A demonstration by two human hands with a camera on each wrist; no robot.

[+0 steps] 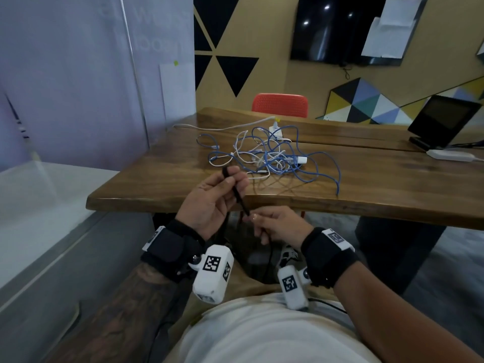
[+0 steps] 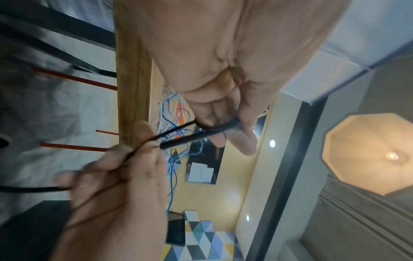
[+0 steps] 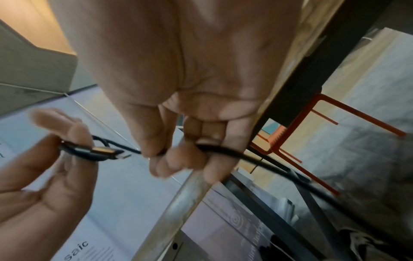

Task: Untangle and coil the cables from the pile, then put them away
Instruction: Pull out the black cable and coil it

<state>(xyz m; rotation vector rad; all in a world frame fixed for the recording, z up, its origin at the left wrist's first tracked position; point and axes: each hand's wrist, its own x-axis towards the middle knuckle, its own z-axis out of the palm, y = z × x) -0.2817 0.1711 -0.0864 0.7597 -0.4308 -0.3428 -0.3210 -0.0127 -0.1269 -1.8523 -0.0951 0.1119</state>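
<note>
**Black cable held off the table**

Left hand [image 1: 212,200] pinches the black cable [image 1: 239,199] near its plug; right hand [image 1: 279,224] grips the same cable lower down — both clamped on it, close together. Blue/white pile [image 1: 269,155] sits on the table [image 1: 162,184], untouched.

black cable [image 1: 239,199]: its lower run drops below the table edge [image 1: 288,205] and is lost in the dark between the wrists; its far end is cut off by the left edge in the left wrist view
cable pile [image 1: 269,155]: blue and white strands overlap so closely that single cables cannot be followed; plug types too small to tell
right hand [image 3: 178,150]: fingertips blurred; how many fingers touch the cable cannot be told
left hand [image 2: 223,123]: the palm fills the upper frame, cut off by the top edge
</note>
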